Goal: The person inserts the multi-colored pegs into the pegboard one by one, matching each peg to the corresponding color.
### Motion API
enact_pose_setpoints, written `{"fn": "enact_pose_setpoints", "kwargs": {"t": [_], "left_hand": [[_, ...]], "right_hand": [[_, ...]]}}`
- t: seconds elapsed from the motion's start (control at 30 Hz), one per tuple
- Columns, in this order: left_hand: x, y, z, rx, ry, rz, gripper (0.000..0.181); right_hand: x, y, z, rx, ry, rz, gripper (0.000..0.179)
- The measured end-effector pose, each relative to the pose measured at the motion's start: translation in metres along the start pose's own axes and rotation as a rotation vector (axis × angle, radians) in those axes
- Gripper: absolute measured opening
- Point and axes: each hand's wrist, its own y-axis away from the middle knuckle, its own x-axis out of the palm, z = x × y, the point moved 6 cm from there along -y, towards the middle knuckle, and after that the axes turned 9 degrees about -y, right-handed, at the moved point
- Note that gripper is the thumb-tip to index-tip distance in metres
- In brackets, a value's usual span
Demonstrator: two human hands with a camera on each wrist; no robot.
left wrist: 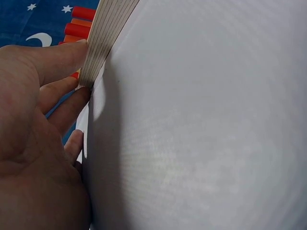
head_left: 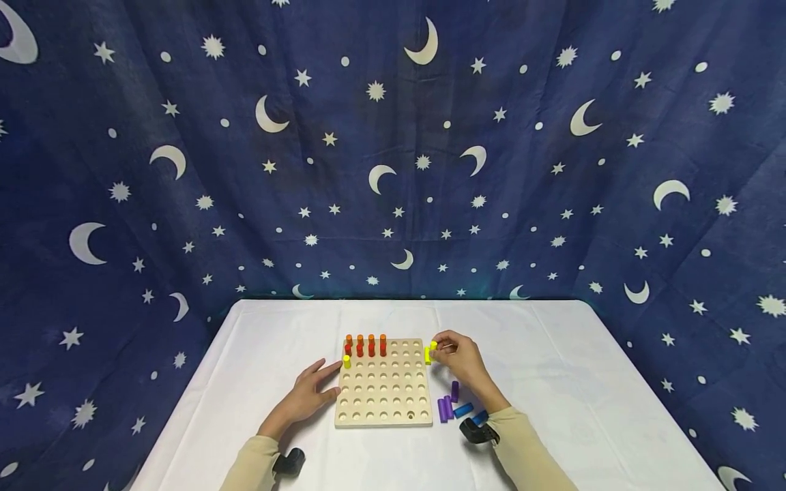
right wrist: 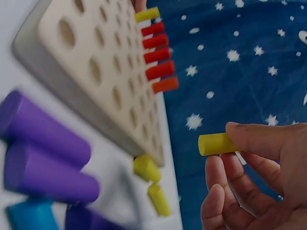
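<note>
A square wooden pegboard with rows of round holes lies on the table. Orange pegs stand along its back left, red pegs in front of them, and a single yellow peg at the left edge. My left hand is spread beside the board, its thumb and fingertips touching the left side. Right of the board's back corner, my right hand pinches another yellow peg between thumb and fingers, above the table. Below it, loose yellow pegs lie by the board's right edge.
Purple pegs and blue pegs lie loose near the board's front right, close to my right forearm. A white cloth covers the table. Behind it hangs a dark blue curtain with moons and stars.
</note>
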Motion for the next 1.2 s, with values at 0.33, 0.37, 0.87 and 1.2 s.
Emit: {"fn": "enact_pose_setpoints", "kwargs": {"t": [0.33,0.37,0.87,1.2], "left_hand": [[0.0,0.001,0.0,0.004,-0.001,-0.008,0.057],[0.0,0.001,0.0,0.002,0.0,-0.008,0.057],[0.001,0.0,0.001,-0.01,0.006,0.0,0.058],[0.0,0.0,0.0,-0.009,0.015,-0.005,0.058]], "right_hand": [[0.013,0.008,0.034,-0.146,-0.078,0.018,0.021],[0.015,0.009,0.036,-0.181,-0.084,0.022,0.021],[0.053,0.015,0.048,-0.14,-0.137,0.079,0.022],[0.085,0.02,0.047,-0.111,-0.143,0.17,0.022]]}}
